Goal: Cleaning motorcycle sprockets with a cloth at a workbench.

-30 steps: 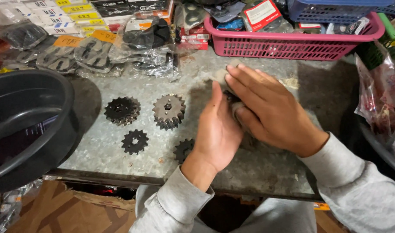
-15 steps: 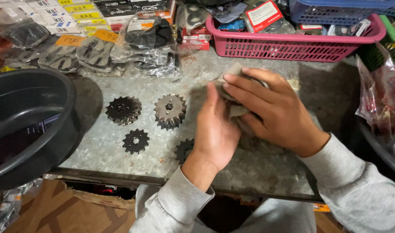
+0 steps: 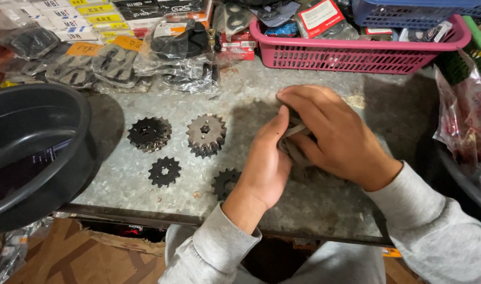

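Here, both hands meet over metal tabletop [image 3: 314,210], right of centre. Left hand [image 3: 266,163] edge-up, palm facing right, pressed against small grey part [image 3: 293,138] (mostly hidden, kind unclear). Right hand [image 3: 335,139] arches over from far side, fingers [image 3: 298,97] curled down onto part's top. Part sandwiched between palms, both hands closed on it, equally near. Loose sprockets [image 3: 204,135] lie apart to left, untouched.
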